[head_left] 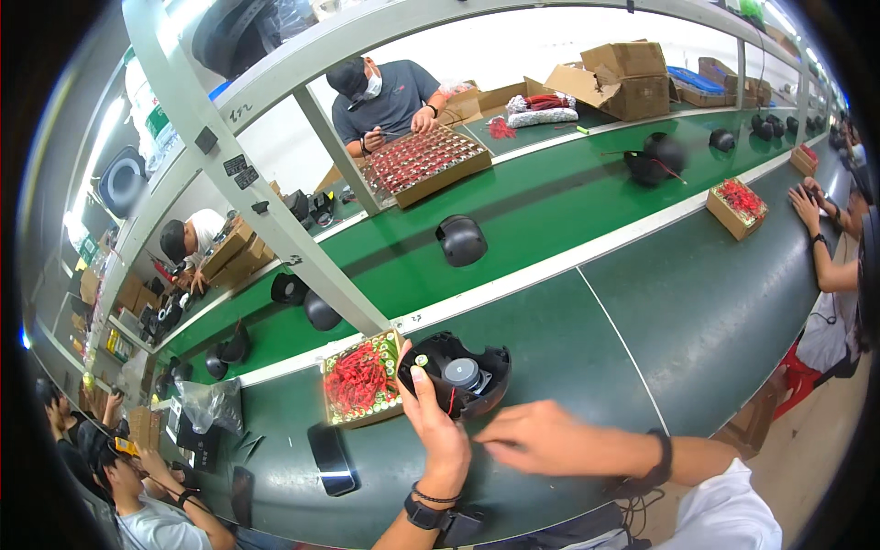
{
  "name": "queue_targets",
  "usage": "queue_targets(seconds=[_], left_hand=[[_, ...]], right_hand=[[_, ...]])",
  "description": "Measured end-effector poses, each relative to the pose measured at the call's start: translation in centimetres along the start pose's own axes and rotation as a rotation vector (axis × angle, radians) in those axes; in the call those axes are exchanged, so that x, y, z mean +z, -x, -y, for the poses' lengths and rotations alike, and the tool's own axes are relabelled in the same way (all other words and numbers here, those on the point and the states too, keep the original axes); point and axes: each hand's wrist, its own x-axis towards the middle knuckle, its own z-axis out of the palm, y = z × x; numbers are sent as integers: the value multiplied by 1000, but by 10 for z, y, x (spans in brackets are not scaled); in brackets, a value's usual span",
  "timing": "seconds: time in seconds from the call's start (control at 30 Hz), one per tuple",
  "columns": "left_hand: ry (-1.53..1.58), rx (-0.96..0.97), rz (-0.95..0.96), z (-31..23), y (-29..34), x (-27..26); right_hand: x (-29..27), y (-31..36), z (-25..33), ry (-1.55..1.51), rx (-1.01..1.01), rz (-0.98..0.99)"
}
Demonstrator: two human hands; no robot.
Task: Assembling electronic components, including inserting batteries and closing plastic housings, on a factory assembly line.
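Observation:
My left hand (434, 435) grips a black rounded plastic speaker housing (490, 378) from its near left side, the thumb up along its rim. Inside the housing sits a round grey-backed speaker (463, 372). A small cylinder with a pale green end (420, 361) shows by my thumb, and a bit of red wire hangs at the housing's near edge. Just right of it, my right hand (532, 436) is closed with fingertips pinched, slightly blurred; what they hold, if anything, is hidden. Behind my left hand stands a cardboard box (353, 423) of green-ended cylinders and red wires (362, 378).
A phone (332, 458) lies left on the dark bench (550, 339). Beyond a metal post (302, 247), black housings (461, 240) ride the green belt (541, 215). A second parts box (736, 209) stands right. Co-workers sit opposite and along both sides.

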Motion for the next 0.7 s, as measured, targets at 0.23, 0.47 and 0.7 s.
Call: queue_targets(seconds=[0.23,0.47,0.7], left_hand=[[-913,-112,579,-37,-39,-21],[-831,-132,653,-5,-47,-11],[-664,-241,665,2,-52,-7]], right_hand=[[-90,-108,-114,43,278,-167],[-26,-221,-240,676,196,-138],[-42,-210,-243,273,188,-73]])
